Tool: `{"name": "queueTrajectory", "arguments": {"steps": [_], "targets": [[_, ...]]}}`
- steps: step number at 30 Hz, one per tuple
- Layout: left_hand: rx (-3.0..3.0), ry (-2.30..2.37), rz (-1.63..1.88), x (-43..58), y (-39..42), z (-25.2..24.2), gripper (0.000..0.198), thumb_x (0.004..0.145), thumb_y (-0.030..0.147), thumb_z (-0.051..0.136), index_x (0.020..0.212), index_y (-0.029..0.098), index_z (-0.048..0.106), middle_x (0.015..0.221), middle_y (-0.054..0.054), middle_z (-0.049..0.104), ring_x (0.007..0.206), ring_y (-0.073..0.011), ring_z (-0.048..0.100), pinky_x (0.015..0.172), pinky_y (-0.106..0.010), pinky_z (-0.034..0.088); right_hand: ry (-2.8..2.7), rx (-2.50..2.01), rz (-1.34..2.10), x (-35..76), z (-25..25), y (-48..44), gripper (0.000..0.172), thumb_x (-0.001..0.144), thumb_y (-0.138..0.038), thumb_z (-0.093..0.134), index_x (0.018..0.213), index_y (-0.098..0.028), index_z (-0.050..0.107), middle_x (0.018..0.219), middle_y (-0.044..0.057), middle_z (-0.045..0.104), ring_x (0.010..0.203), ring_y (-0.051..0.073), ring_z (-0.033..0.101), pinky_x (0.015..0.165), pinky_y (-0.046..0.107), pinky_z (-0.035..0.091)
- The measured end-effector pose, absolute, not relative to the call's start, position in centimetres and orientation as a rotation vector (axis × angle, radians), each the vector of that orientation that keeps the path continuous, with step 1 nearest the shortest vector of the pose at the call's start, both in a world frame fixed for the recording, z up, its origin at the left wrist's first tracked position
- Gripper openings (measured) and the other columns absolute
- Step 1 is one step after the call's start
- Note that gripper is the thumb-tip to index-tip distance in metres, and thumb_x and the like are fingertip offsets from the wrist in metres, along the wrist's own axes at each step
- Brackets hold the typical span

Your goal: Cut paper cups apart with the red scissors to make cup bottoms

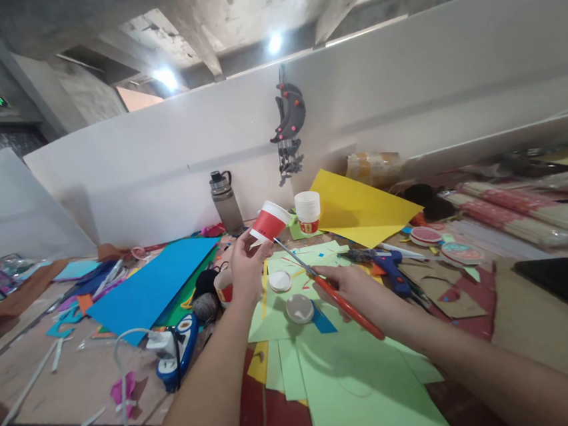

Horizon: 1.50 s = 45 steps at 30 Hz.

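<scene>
My left hand (249, 264) pinches a red and white paper cup (268, 222), tipped sideways in the air. My right hand (344, 286) grips red-handled scissors (346, 309), seen almost edge-on. Their blade points at the cup's lower edge; whether it touches I cannot tell. Beneath both hands lie light green paper sheets (365, 386) bearing two small white discs, the nearer one (300, 308) and the farther one (280, 281), plus a blue paper scrap (323, 319). Another paper cup (223, 287) stands partly hidden behind my left wrist. Beyond is a stack of paper cups (308, 210).
A grey bottle (226, 204) stands by the white partition (159, 171). Blue card (155, 289) and a corded blue power strip (178, 352) lie left. Yellow card (363, 205), a blue glue gun (394, 273) and a black phone-like slab (567, 289) lie right.
</scene>
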<state>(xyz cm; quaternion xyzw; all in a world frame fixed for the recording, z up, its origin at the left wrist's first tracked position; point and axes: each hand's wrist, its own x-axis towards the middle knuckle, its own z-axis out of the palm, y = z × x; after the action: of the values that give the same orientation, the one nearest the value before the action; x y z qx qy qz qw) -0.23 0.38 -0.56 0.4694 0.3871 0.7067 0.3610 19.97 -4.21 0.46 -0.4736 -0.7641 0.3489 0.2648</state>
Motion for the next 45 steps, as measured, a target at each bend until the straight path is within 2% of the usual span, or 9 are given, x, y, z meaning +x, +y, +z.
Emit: {"name": "queueTrajectory", "arguments": {"steps": [12,18,23,27,30,34,37,40,45], "targets": [[1.253,0.987,1.815,0.2,-0.2,0.0,0.051,0.066,0.023,0.074,0.114,0.021,0.057,0.110,-0.008,0.065,0.086,-0.0171,0.064,0.072,-0.026,0.050,-2.096,-1.322,0.853,19.8,0.1,-4.2,0.028,0.077,-0.023,0.048,0.092,-0.022,0.071,0.051,0.000,0.060,0.051,0.015,0.055,0.048,0.022,0.037],[1.316,1.009,1.884,0.7,-0.6,0.1,0.054,0.063,0.021,0.076,0.112,0.022,0.056,0.110,-0.008,0.063,0.089,-0.0188,0.065,0.076,-0.030,0.052,-2.146,-1.316,0.640,19.7,-0.9,-3.9,0.030,0.077,-0.021,0.047,0.094,-0.020,0.071,0.060,0.002,0.065,0.049,0.013,0.051,0.049,0.022,0.031],[1.356,1.036,1.908,0.8,-0.7,0.1,0.053,0.063,0.021,0.076,0.112,0.021,0.056,0.108,-0.008,0.064,0.090,-0.0192,0.065,0.077,-0.029,0.051,-2.175,-1.376,0.570,19.6,-0.8,-3.9,0.030,0.080,-0.022,0.045,0.094,-0.021,0.071,0.067,0.005,0.068,0.051,0.013,0.053,0.051,0.023,0.031],[1.341,1.049,1.895,0.6,-0.5,0.0,0.053,0.067,0.025,0.074,0.116,0.021,0.055,0.109,-0.009,0.064,0.088,-0.0179,0.065,0.072,-0.027,0.051,-2.194,-1.427,0.552,19.5,-0.3,-4.1,0.029,0.081,-0.023,0.046,0.098,-0.020,0.069,0.079,0.009,0.072,0.061,0.017,0.060,0.054,0.024,0.035],[1.221,1.007,1.868,0.3,-0.1,-0.2,0.049,0.069,0.029,0.073,0.114,0.019,0.055,0.105,-0.009,0.065,0.081,-0.0156,0.065,0.065,-0.024,0.050,-2.176,-1.374,0.586,19.7,-0.3,-4.1,0.034,0.082,-0.026,0.049,0.111,-0.021,0.065,0.090,0.009,0.072,0.075,0.020,0.065,0.063,0.025,0.041],[1.063,0.912,1.810,-0.3,0.6,-0.3,0.042,0.068,0.033,0.074,0.103,0.016,0.058,0.090,-0.005,0.066,0.068,-0.0109,0.063,0.056,-0.019,0.046,-2.166,-1.301,0.659,20.2,-1.1,-4.0,0.042,0.083,-0.033,0.050,0.123,-0.024,0.056,0.102,0.009,0.070,0.088,0.023,0.065,0.072,0.028,0.046],[0.956,0.919,1.763,-0.8,0.8,-0.1,0.039,0.065,0.035,0.076,0.093,0.015,0.058,0.079,-0.002,0.064,0.060,-0.0087,0.062,0.052,-0.018,0.045,-2.157,-1.190,0.672,20.5,-1.6,-3.9,0.039,0.085,-0.038,0.050,0.121,-0.024,0.055,0.107,0.009,0.068,0.094,0.023,0.063,0.077,0.029,0.046],[0.921,0.934,1.700,-0.9,0.6,0.1,0.039,0.064,0.037,0.077,0.089,0.014,0.057,0.074,-0.002,0.062,0.060,-0.0101,0.063,0.051,-0.018,0.046,-2.135,-1.070,0.720,20.4,-1.6,-4.0,0.029,0.086,-0.042,0.047,0.104,-0.022,0.058,0.096,0.006,0.068,0.083,0.020,0.062,0.072,0.028,0.045],[0.931,0.932,1.660,-0.4,0.4,-0.1,0.042,0.063,0.039,0.077,0.091,0.014,0.058,0.076,-0.003,0.063,0.062,-0.0120,0.064,0.053,-0.021,0.049,-2.060,-1.080,0.911,20.0,-1.8,-4.0,0.023,0.085,-0.042,0.047,0.087,-0.022,0.057,0.058,-0.003,0.056,0.050,0.012,0.051,0.047,0.021,0.036]]}}
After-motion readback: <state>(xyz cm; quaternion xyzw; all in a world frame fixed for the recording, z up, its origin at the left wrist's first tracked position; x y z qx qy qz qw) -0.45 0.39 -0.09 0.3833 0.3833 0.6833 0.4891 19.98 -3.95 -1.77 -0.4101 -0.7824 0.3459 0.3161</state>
